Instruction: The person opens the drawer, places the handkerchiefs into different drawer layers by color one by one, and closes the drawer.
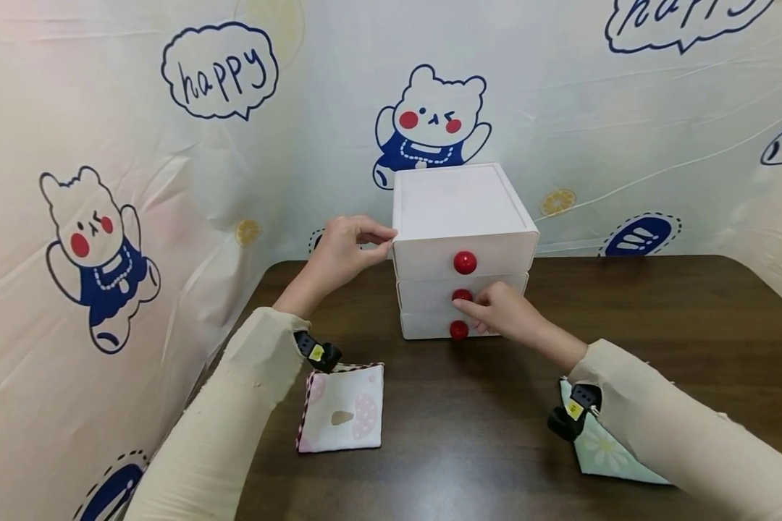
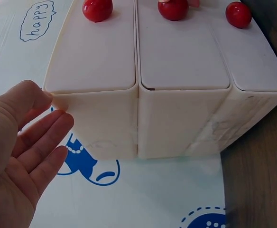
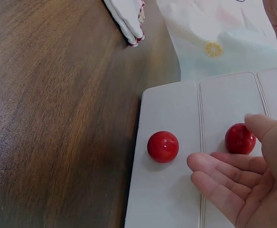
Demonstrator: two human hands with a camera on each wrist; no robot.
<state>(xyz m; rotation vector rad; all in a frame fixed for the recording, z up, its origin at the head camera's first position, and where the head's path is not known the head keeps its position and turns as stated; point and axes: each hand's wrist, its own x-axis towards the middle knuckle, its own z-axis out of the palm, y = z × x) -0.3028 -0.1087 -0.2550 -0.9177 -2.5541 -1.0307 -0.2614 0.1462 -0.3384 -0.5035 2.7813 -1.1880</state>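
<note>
A white chest of three drawers point(image 1: 463, 199) stands at the back of the table, a round red knob on each drawer front. My left hand point(image 1: 352, 250) touches the top front-left corner of the chest with thumb and fingertips, the fingers nearly straight, as the left wrist view point(image 2: 29, 137) shows. At the middle drawer, my right hand point(image 1: 498, 311) pinches the red knob point(image 3: 239, 139) between thumb and index finger. The other fingers lie beside it, close to the drawer front. The bottom knob point(image 3: 163, 147) and top knob point(image 1: 465, 262) are untouched. All three drawers look closed.
On the brown table point(image 1: 469, 434) lies a folded white-and-pink cloth point(image 1: 341, 409), below the left wrist. A pale green cloth point(image 1: 609, 449) with a flower lies partly hidden under the right forearm. A printed curtain point(image 1: 332, 145) hangs behind and to the left.
</note>
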